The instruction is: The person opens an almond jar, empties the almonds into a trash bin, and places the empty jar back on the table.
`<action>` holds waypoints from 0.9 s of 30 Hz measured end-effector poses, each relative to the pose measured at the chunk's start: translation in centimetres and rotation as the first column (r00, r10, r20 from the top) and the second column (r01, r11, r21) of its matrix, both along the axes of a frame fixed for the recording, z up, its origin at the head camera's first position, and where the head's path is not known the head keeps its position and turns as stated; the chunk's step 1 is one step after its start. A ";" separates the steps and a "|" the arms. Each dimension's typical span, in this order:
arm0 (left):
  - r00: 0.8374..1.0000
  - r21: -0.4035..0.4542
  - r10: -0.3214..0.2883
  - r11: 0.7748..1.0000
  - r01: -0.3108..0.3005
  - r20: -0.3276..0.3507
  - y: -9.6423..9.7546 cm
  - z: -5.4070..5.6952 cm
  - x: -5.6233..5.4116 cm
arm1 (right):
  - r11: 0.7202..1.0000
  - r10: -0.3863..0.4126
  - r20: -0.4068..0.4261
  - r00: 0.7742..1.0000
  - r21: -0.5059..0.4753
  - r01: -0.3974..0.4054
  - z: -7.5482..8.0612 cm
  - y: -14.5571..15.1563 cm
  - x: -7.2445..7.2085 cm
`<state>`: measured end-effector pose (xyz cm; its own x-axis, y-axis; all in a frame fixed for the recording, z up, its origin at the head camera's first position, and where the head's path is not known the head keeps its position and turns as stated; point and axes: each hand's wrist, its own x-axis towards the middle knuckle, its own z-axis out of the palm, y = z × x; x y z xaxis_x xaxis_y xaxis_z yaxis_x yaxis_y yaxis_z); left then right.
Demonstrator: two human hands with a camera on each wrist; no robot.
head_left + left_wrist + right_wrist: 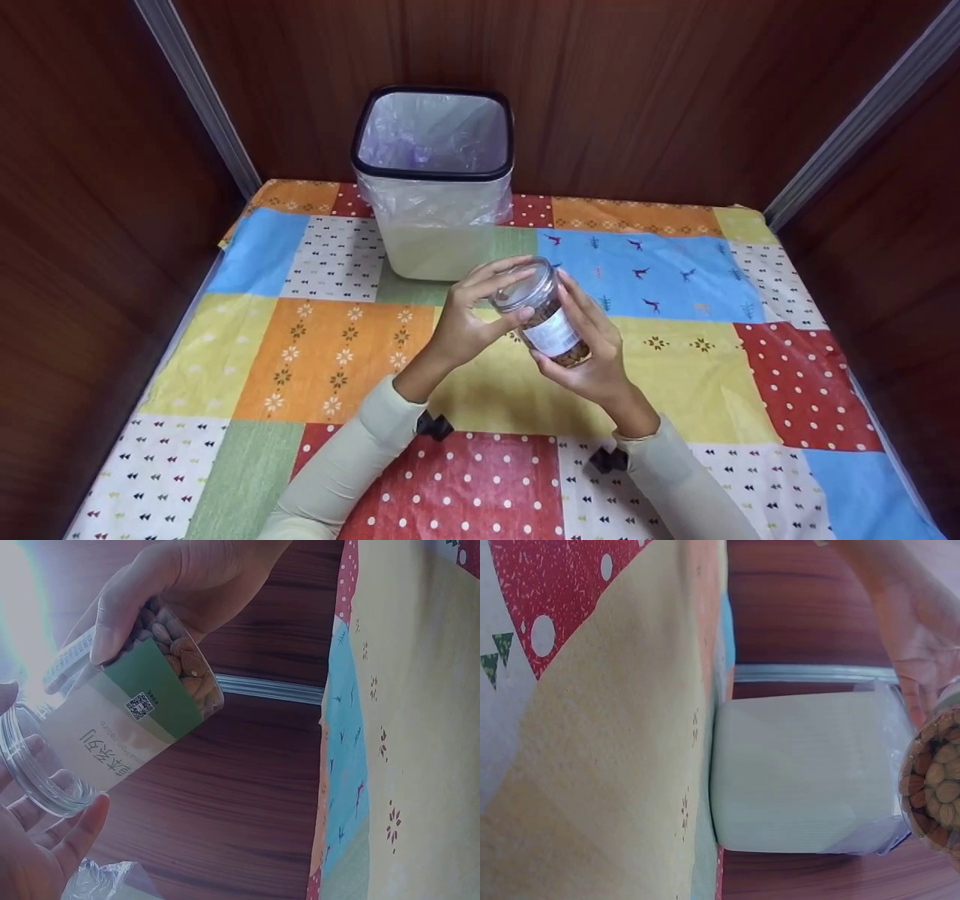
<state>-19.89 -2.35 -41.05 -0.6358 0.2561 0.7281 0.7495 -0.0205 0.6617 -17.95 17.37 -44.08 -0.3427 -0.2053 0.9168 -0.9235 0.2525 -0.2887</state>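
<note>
Head: pinching the clear top [541, 281] of the jar [553, 335] with left grip [466, 321], clasping its tilted body with right grip [601, 356], above patchwork cloth [682, 382], before the bin [439, 251]. Left wrist: showing green-and-white label [150, 682], almonds [193, 664] inside. Right wrist: almonds through the base.

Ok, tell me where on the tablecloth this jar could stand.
Bare patchwork tablecloth: right of the lined trash bin, before the wood-grain wall, and left of the left sleeve. Crowded: the middle, where left hand and right hand hold the almond jar.
</note>
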 end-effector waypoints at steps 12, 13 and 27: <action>0.998 -0.004 0.057 0.998 -0.057 0.023 0.3 -1.4 -0.8 | 1.000 -0.006 -0.012 1.000 0.012 0.006 -0.7 0.3 -0.4; 0.998 -0.007 0.061 0.998 -0.061 0.024 0.4 -1.8 -1.0 | 1.000 -0.005 -0.010 1.000 0.011 0.006 -0.9 0.3 -0.5; 0.993 0.014 0.076 0.997 -0.077 0.089 0.5 -2.3 -1.1 | 1.000 -0.002 0.004 1.000 0.020 0.002 -0.4 0.1 -0.2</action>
